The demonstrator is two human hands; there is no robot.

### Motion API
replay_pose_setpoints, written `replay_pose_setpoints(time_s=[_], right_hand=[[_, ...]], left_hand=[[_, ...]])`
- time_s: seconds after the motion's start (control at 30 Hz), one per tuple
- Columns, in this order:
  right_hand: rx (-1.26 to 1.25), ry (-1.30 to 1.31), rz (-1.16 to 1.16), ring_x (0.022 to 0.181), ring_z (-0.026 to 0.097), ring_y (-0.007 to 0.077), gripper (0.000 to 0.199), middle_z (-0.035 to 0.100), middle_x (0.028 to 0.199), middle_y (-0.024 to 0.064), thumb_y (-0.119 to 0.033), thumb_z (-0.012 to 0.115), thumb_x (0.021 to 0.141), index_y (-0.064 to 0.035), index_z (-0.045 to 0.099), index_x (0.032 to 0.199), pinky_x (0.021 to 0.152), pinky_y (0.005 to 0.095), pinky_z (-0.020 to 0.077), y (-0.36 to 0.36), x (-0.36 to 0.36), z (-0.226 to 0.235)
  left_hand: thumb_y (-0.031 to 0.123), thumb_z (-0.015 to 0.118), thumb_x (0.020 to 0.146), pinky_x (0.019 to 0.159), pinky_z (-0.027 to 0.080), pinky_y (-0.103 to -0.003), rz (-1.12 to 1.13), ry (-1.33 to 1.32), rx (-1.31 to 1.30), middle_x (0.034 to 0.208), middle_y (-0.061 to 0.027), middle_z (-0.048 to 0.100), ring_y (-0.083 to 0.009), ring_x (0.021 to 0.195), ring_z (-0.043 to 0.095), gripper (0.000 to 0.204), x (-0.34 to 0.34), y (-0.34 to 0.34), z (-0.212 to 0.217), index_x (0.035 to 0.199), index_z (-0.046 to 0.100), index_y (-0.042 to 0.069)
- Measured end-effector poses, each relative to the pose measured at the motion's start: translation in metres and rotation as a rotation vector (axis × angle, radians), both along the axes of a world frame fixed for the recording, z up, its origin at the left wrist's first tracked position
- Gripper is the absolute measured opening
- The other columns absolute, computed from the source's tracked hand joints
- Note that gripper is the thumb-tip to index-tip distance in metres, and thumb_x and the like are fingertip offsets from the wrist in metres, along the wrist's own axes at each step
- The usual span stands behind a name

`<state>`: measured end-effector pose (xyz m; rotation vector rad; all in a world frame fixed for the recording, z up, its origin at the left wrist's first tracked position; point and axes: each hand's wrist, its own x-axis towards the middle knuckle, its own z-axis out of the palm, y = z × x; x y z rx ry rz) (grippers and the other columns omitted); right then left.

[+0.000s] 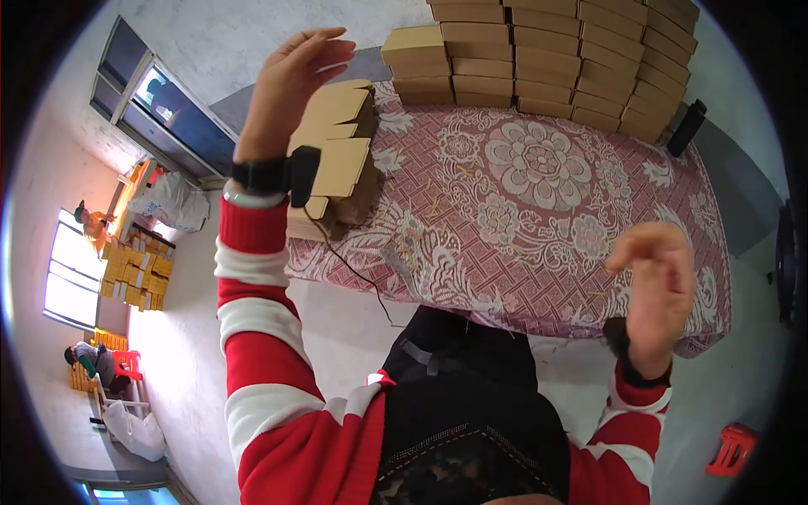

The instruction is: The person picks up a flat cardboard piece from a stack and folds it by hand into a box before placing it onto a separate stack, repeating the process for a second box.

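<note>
My left hand (296, 74) is raised over stacks of flat brown cardboard pieces (337, 160) at the table's left end. Its fingers stretch to the right, slightly bent, and it holds nothing. Above the right front part of the table, my right hand (661, 278) hangs with loosely curved fingers and a gap toward the thumb; nothing shows in it. Both wrists wear black bands, and a small black device (304, 175) sits on the left one. Along the table's back edge stand piled closed brown cardboard boxes (547, 63).
A red and white flowered cloth (539, 168) covers the table. A black bottle (688, 128) stands at its back right corner. A thin cable (358, 268) hangs over the front edge. A red stool (732, 449) is low right. Two people (94, 360) sit at far left near yellow boxes (139, 269).
</note>
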<state>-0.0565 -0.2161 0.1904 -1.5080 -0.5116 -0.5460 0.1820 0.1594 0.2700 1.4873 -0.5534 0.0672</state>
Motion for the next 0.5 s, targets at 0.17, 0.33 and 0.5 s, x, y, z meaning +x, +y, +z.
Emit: replay_pose_setpoints(time_s=[0.17,0.33,0.5], right_hand=[[-0.187,-0.271,0.19,0.069,0.049,0.013,0.035,0.058,0.083,0.0055,-0.026,0.054,0.1,0.0037,0.055,0.118,0.062,0.0291,0.0375,0.011,-0.003,0.061],[-0.208,-0.295,0.217,0.069,0.05,0.0127,0.034,0.059,0.084,0.006,-0.025,0.052,0.1,0.0037,0.055,0.119,0.063,0.0287,0.0389,0.021,0.001,0.062],[-0.255,-0.402,0.233,0.069,0.051,0.0125,0.033,0.061,0.084,0.0065,-0.023,0.051,0.101,0.0038,0.056,0.12,0.063,0.0283,0.0404,0.054,0.009,0.077]], left_hand=[[0.018,0.051,0.103,0.096,0.051,-0.031,-0.004,-0.277,0.152,0.112,-0.013,0.069,-0.0201,0.107,0.066,0.027,-0.101,-0.011,0.014,0.116,0.062,-0.003],[0.015,0.052,0.103,0.096,0.051,-0.031,-0.03,-0.276,0.147,0.11,-0.0137,0.069,-0.0192,0.106,0.066,0.024,-0.137,0.021,-0.008,0.112,0.062,-0.004],[0.016,0.053,0.102,0.094,0.051,-0.031,0.088,-0.215,0.071,0.109,-0.0133,0.069,-0.0188,0.103,0.067,0.023,-0.153,0.052,-0.04,0.111,0.062,-0.004]])
